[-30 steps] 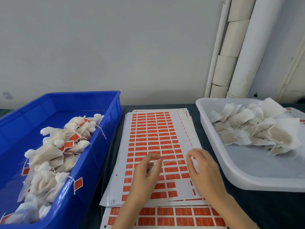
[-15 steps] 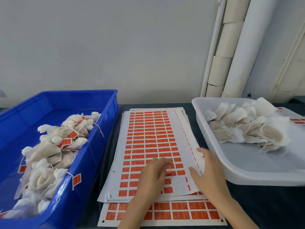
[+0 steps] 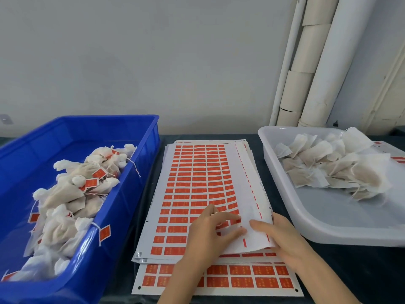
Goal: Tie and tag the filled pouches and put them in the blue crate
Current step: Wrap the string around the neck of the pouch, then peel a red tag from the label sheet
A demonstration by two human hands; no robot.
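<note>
Right hand (image 3: 285, 240) pinches lifted corner of top label sheet (image 3: 249, 207), thumb above. Left hand (image 3: 208, 233) fingertips bent onto red labels (image 3: 197, 172); whether gripping one, cannot tell.

On the dark bench (image 3: 350, 270), the right hand (image 3: 282, 238) grips the lifted near corner of the top label sheet (image 3: 197, 172), thumb on top. The left hand (image 3: 210, 233) rests bent fingers (image 3: 223, 216) on its red labels. Tagged pouches (image 3: 65, 198) fill the blue crate (image 3: 140, 150) at left; untied pouches (image 3: 328, 167) lie in the white tray (image 3: 328, 227) at right.
</note>
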